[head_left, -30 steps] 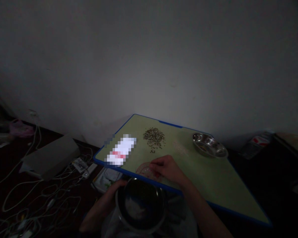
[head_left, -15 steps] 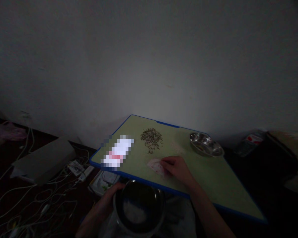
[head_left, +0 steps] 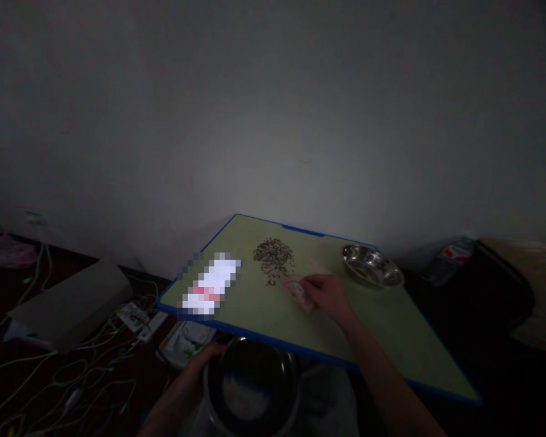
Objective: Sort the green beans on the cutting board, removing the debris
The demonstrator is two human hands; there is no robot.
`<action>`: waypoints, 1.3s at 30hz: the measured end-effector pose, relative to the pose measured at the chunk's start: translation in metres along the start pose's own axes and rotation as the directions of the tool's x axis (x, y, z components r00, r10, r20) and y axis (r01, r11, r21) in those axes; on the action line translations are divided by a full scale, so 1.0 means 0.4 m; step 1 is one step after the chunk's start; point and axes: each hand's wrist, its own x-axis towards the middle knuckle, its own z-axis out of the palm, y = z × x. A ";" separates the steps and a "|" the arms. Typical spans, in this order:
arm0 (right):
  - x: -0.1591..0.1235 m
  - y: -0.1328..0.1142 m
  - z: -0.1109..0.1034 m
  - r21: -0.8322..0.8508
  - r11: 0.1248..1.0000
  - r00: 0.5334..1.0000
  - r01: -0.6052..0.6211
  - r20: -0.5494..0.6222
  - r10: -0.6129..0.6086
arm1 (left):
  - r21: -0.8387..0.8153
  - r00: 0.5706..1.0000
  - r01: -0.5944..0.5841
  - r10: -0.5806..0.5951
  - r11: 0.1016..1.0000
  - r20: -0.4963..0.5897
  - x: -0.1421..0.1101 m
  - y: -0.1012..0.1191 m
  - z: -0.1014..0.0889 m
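Note:
My right hand (head_left: 325, 297) is closed in a pinch on a thin, crumpled whitish-pink bag (head_left: 299, 292) over the middle of the pale green folding table (head_left: 255, 315). Just beyond the bag lies a loose pile of small dark seed-like bits (head_left: 273, 255). Below the table's near edge, my left hand (head_left: 209, 358) grips the left side of a deep round metal bowl (head_left: 295, 388). The bowl's inside is dark, with a pale patch in it that I cannot make out.
A shiny steel basin (head_left: 373, 267) stands on the table's right side. A lit, pixelated phone-like screen (head_left: 213, 285) is at the left. Cables (head_left: 91, 370) and a grey box (head_left: 73, 303) lie on the floor. A plastic bottle (head_left: 450, 261) is at the right.
My right hand has moved the bag away from the near edge, closer to the dark bits, and the bag looks more bunched. My left hand stays on the bowl. The view has shifted slightly.

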 end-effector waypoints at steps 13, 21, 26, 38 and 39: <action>0.020 -0.011 0.038 -0.012 1.000 0.999 0.023 -0.022 -0.023 | -0.013 0.999 -0.006 0.007 1.000 0.051 0.002 -0.004 -0.005; 0.016 -0.005 0.036 -0.026 0.999 0.999 0.023 -0.035 -0.023 | -0.001 1.000 -0.020 0.020 1.000 0.006 -0.002 -0.001 -0.002; 0.014 -0.022 0.043 0.013 1.000 1.000 0.025 -0.010 -0.025 | -0.011 1.000 -0.012 0.012 1.000 0.022 -0.005 0.000 0.000; 0.033 -0.026 0.052 -0.048 0.992 0.993 0.115 0.032 -0.114 | 0.000 0.997 -0.008 0.008 1.000 0.076 0.001 -0.005 -0.010; 0.034 -0.025 0.053 -0.048 0.992 0.993 0.113 0.039 -0.111 | -0.006 0.997 -0.014 0.014 1.000 0.079 0.001 -0.004 -0.009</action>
